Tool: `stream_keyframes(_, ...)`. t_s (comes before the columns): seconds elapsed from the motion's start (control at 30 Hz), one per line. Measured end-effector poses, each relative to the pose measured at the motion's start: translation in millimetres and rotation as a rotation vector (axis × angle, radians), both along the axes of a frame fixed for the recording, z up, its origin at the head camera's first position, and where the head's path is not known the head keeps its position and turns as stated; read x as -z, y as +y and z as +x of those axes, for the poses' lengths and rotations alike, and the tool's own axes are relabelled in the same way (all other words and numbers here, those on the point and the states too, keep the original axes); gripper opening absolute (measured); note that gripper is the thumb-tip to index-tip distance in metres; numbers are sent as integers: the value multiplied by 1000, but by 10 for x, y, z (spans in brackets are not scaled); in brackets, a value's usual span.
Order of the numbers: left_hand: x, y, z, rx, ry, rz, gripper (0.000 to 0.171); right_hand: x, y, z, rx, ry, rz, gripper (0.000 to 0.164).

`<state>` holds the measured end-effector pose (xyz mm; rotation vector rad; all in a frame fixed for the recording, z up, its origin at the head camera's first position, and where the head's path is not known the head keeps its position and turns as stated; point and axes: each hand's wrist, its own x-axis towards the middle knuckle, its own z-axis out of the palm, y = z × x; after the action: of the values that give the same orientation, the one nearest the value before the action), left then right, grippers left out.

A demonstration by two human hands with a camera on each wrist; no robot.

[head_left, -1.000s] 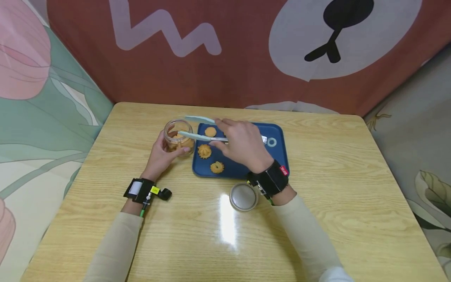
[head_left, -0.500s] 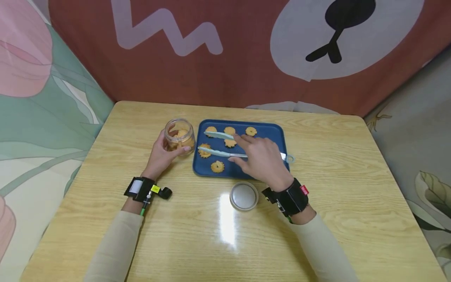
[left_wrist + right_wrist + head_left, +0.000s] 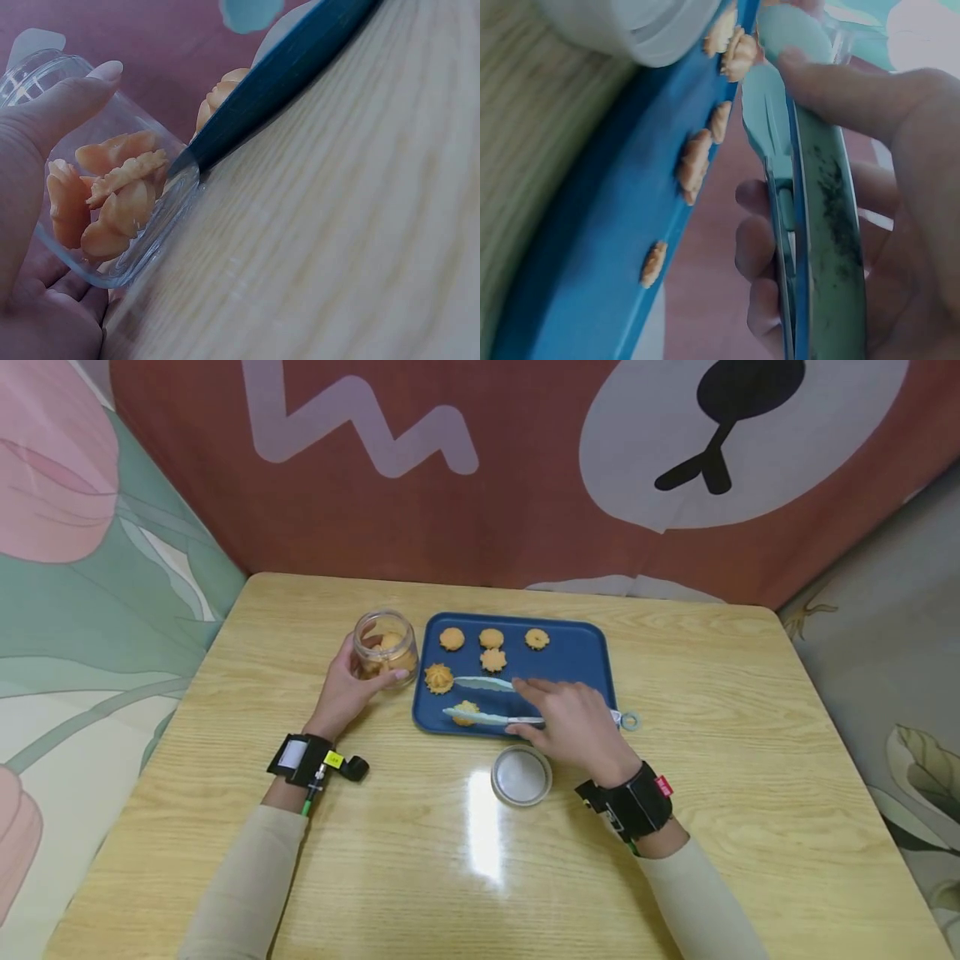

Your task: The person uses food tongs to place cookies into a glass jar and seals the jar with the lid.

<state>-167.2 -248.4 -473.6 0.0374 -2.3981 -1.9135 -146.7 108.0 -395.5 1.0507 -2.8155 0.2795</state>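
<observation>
My left hand (image 3: 347, 685) grips a clear jar (image 3: 386, 647) standing on the table at the tray's left side, thumb across its front. Several golden cookies (image 3: 120, 195) lie inside it. In my right hand (image 3: 573, 722) is a pair of tongs (image 3: 825, 225) with pale green tips, thumb on one arm and fingers round the other. The tong tips stand apart over the front left of the blue tray (image 3: 573, 664), one overlapping a ring-shaped cookie (image 3: 466, 712) in the head view. A star-shaped cookie (image 3: 438, 678) lies just left of the other tip.
More cookies lie along the tray's back, among them a holed one (image 3: 536, 638) and a flower-shaped one (image 3: 492, 660). A round lid (image 3: 521, 775) rests on the wooden table (image 3: 375, 860) in front of the tray. A brown patterned cloth (image 3: 517, 527) hangs behind the table.
My right hand has moved from the jar's mouth toward the right and front, carrying the spread tongs over the tray's front cookies. My left hand keeps its grip on the jar.
</observation>
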Motion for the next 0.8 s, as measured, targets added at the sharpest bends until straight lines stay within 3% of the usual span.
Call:
stream_keyframes(0.17, -5, 7, -1, -1, 0, 1, 97, 46, 48, 2, -19, -49, 16, 65)
stream_keyframes(0.8, 41, -18, -14, -1, 0, -4, 95, 104, 109, -29, -23, -95, 14, 66)
